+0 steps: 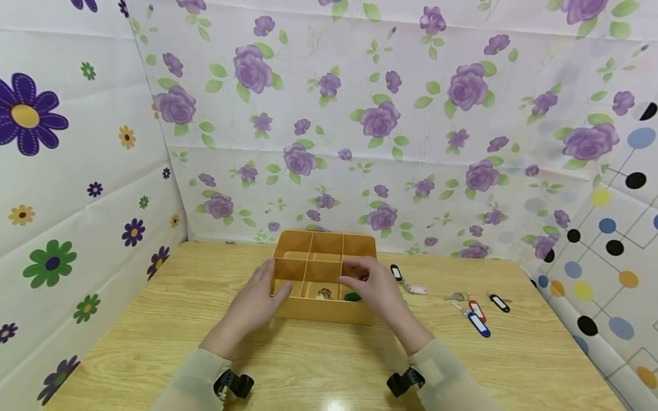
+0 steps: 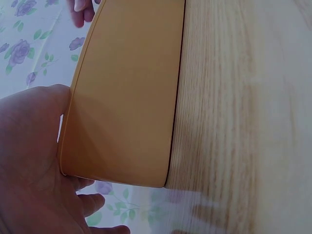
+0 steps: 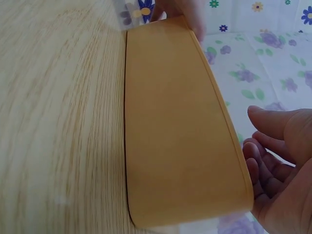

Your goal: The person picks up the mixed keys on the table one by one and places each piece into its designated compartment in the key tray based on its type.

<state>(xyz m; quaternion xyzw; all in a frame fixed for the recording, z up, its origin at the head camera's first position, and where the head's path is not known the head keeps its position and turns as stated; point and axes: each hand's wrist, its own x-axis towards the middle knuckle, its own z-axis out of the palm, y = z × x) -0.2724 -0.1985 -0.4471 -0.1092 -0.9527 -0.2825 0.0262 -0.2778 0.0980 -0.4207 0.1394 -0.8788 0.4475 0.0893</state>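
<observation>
An orange organizer box [image 1: 324,311] with several compartments stands on the table. My left hand [image 1: 254,297] is at its front left corner, thumb over the rim and relaxed fingers spread past the left wall. My right hand [image 1: 377,285] hovers at the right column, thumb and index apart with nothing seen between them. In the right wrist view its other fingers curl loosely beside the rim. Below it a green key tag [image 1: 352,297] lies in the front right compartment. A small metal ring with something white [image 1: 324,294] lies in the front middle compartment.
Right of the box are a black key tag [image 1: 396,273] and a pale pink key tag [image 1: 417,290]. Farther right lie a loose key [image 1: 454,297], a red key tag [image 1: 477,311], a blue key tag [image 1: 479,324] and another black key tag [image 1: 500,303]. Flowered cloth [image 1: 329,142] hangs behind.
</observation>
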